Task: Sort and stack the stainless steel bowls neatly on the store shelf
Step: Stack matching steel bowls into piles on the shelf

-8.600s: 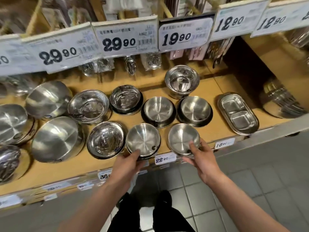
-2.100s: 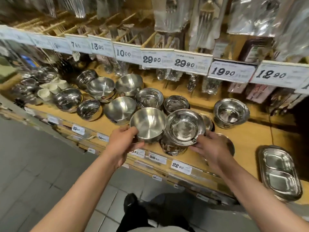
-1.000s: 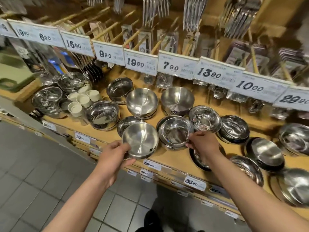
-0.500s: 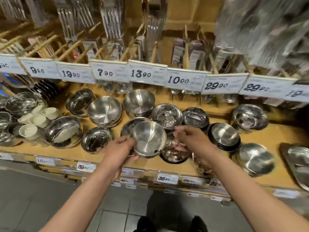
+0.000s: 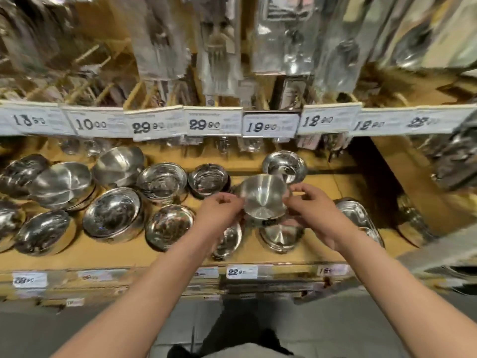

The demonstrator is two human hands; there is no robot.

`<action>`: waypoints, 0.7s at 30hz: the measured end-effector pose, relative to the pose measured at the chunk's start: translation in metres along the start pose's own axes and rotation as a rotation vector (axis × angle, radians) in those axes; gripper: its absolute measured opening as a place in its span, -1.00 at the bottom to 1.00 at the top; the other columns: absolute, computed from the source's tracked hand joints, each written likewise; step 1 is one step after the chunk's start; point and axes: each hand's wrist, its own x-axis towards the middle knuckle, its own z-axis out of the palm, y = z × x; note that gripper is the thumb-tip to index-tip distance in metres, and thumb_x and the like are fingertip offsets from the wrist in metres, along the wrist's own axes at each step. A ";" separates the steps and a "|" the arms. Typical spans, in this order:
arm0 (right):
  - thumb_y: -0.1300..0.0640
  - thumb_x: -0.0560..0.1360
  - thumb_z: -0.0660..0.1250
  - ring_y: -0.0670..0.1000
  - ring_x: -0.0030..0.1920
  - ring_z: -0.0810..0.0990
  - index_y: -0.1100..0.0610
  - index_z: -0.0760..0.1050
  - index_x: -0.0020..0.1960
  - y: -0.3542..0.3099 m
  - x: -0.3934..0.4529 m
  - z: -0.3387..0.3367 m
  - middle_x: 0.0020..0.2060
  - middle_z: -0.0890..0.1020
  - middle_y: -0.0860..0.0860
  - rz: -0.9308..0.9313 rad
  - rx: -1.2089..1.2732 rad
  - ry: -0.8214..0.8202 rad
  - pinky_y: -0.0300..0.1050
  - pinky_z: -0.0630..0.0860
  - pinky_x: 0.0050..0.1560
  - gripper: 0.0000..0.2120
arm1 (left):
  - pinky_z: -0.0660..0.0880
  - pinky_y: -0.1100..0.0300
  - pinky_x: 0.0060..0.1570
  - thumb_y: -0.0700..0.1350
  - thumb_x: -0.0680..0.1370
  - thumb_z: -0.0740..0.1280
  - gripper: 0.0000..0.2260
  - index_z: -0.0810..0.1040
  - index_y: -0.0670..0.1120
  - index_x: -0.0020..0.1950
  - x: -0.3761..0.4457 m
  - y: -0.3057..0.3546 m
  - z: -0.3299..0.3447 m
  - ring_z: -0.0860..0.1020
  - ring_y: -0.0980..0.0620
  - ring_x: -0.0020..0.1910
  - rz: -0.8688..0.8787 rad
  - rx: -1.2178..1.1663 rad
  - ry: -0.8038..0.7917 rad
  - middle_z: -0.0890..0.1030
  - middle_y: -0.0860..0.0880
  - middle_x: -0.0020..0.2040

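While both hands, left (image 5: 222, 215) and right (image 5: 308, 206), pinch its rim, the small round brushed-steel bowl (image 5: 262, 196) looks light, rigid and slippery, best held at opposite edges.

Silver bowls (image 5: 263, 196), tan shelf (image 5: 77, 251), white price tags (image 5: 211, 124).

Held bowl (image 5: 262, 196): tilted, lifted above the wooden shelf (image 5: 77, 250)
Left hand (image 5: 219, 215): pinches its left rim
Right hand (image 5: 313, 211): pinches its right rim
Other bowls (image 5: 112, 211): spread leftward
Price tags (image 5: 205, 124): above
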 end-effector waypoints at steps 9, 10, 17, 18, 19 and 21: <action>0.18 0.47 0.53 -0.05 -0.22 0.71 0.03 0.54 0.08 0.042 0.011 -0.049 -0.09 0.70 0.06 0.040 -0.157 0.008 -0.12 0.69 -0.17 -0.75 | 0.43 0.27 -0.48 -0.20 0.56 0.41 -0.88 0.69 -0.12 -0.17 0.006 -0.037 0.061 0.51 0.13 -0.51 -0.002 0.202 0.177 0.62 0.02 -0.41; 0.21 0.48 0.52 0.00 -0.16 0.71 0.03 0.52 0.06 0.047 0.013 -0.049 -0.02 0.69 0.11 0.056 -0.150 0.016 -0.09 0.69 -0.12 -0.75 | 0.44 0.30 -0.49 -0.18 0.56 0.41 -0.88 0.70 -0.10 -0.16 0.008 -0.038 0.063 0.52 0.16 -0.51 0.008 0.255 0.196 0.64 0.04 -0.41; 0.20 0.44 0.51 0.00 -0.11 0.73 -0.04 0.53 0.01 0.069 0.026 -0.051 0.01 0.71 0.09 0.054 -0.175 0.085 -0.01 0.70 -0.04 -0.76 | 0.57 0.18 -0.31 -0.22 0.56 0.39 -0.91 0.71 -0.14 -0.06 0.030 -0.048 0.069 0.59 0.09 -0.39 0.049 0.387 0.186 0.70 -0.10 -0.25; 0.18 0.44 0.49 -0.02 -0.14 0.74 -0.06 0.52 0.00 0.072 0.025 -0.051 -0.01 0.72 0.05 0.044 -0.197 0.095 0.05 0.70 0.01 -0.76 | 0.60 0.11 -0.23 -0.22 0.55 0.39 -0.91 0.71 -0.14 -0.04 0.032 -0.051 0.069 0.61 0.05 -0.34 0.049 0.413 0.193 0.72 -0.14 -0.20; 0.17 0.44 0.47 -0.05 -0.17 0.74 -0.08 0.52 0.00 0.074 0.025 -0.051 -0.02 0.73 0.02 0.034 -0.218 0.102 0.07 0.69 0.03 -0.77 | 0.62 0.11 -0.24 -0.23 0.54 0.39 -0.91 0.70 -0.15 -0.03 0.033 -0.054 0.069 0.63 0.05 -0.33 0.048 0.419 0.196 0.72 -0.16 -0.17; 0.13 0.46 0.44 -0.06 -0.19 0.73 -0.07 0.52 0.01 0.077 0.024 -0.051 -0.03 0.72 -0.02 0.017 -0.241 0.107 0.11 0.68 0.05 -0.81 | 0.56 0.29 -0.40 -0.27 0.51 0.38 -0.90 0.68 -0.19 -0.04 0.034 -0.061 0.069 0.63 0.16 -0.38 0.033 0.389 0.189 0.71 -0.18 -0.17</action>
